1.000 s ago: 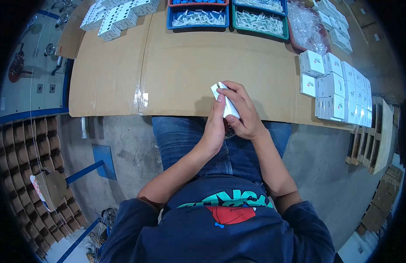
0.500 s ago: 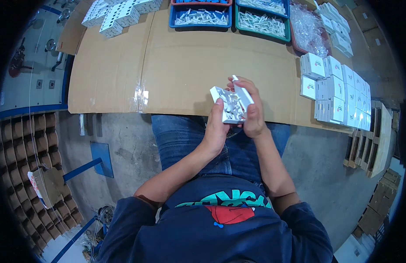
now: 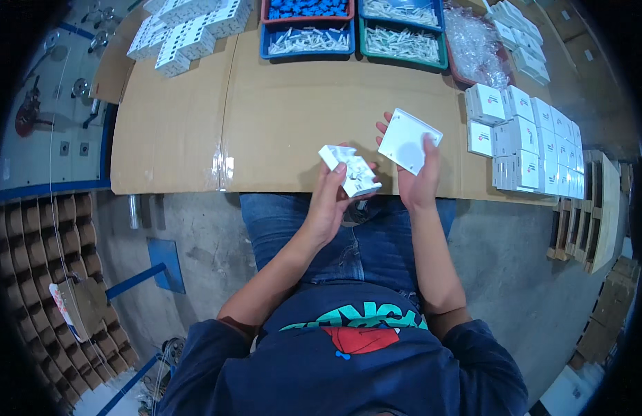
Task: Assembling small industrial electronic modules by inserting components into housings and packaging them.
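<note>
My left hand is closed round a small white box tray, held tilted above the table's near edge. Its moulded inside faces up, and I cannot make out whether loose white parts lie in it. Apart from it, my right hand grips a flat white square lid. The thumb presses on the lid's face, while the other fingers are mostly hidden behind it. A gap separates the tray and the lid.
Cardboard covers the table. At its far side stand a blue bin and a green bin of white stick-like pieces, and clear plastic bags. White boxes are stacked right and far left.
The lid has come away from the tray and moved right in my right hand, its flat face now showing. My left hand has shifted slightly left and down with the tray.
</note>
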Motion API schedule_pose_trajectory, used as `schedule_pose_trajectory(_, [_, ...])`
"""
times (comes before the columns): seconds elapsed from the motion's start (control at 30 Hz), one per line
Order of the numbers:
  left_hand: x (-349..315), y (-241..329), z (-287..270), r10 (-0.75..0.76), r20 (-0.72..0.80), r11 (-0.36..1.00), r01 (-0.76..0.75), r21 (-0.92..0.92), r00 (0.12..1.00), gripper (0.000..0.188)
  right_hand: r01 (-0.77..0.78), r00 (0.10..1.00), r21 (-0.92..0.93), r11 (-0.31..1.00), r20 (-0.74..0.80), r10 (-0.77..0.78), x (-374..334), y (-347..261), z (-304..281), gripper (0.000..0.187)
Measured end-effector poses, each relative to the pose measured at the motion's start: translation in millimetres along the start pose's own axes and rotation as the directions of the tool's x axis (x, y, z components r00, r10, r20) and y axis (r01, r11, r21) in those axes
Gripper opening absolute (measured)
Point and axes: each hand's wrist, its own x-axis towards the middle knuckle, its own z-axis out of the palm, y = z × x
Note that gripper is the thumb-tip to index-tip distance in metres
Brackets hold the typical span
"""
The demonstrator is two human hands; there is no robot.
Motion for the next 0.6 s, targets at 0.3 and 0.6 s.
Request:
schedule_pose_trajectory(0.3, [16.9, 5.1, -70.7, 0.153, -0.095, 0.903, -0.100, 0.417, 0.984, 0.095, -0.180, 0.983, -0.648, 0.740, -0.136, 0.120, 13.1, 0.3, -61.7, 0.041])
schedule_pose_trajectory(0.6, [45.4, 10.2, -101.7, 0.330, 0.172, 0.460, -0.317, 0.829, 0.928, 0.104, -0.008, 0.971, -0.873, 0.488, 0.110, 0.211, 42.0, 8.4, -71.5, 0.050])
